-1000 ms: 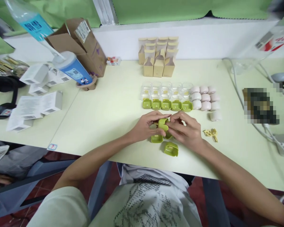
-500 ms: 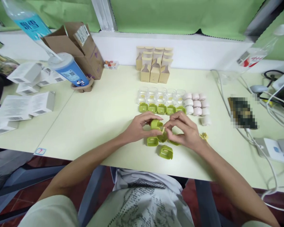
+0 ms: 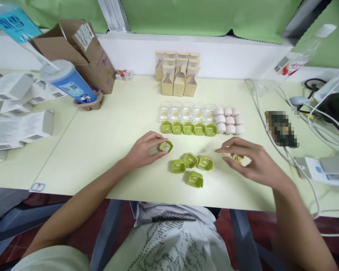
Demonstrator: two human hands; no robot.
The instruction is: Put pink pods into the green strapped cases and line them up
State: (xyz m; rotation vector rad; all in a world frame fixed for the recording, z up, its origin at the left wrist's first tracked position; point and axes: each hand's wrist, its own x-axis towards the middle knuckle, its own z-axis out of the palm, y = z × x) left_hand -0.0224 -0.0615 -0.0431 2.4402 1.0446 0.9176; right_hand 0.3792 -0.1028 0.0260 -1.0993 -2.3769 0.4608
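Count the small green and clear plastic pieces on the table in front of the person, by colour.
green plastic pieces: 10, one of them in the left hand
clear plastic cases: 5
Total: 15

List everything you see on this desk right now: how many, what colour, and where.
Green caps in a row: five, green, mid-table.
Clear tubs: five, transparent, row just behind them.
Pale round pieces: about nine, pinkish white, right of both rows.
Loose green caps: four, green, near the front edge.
Kraft boxes: about ten, tan, by the back wall.
Cardboard box: one, brown, back left.
Bottle: one, blue label, tilted, back left.
White boxes: several, white, far left.
Cables and adapter: several, white and black, far right.
Yellow parts: a few, yellow, under the right hand.
Left hand: fingers pinch one green cap.
Right hand: open, above the yellow parts.
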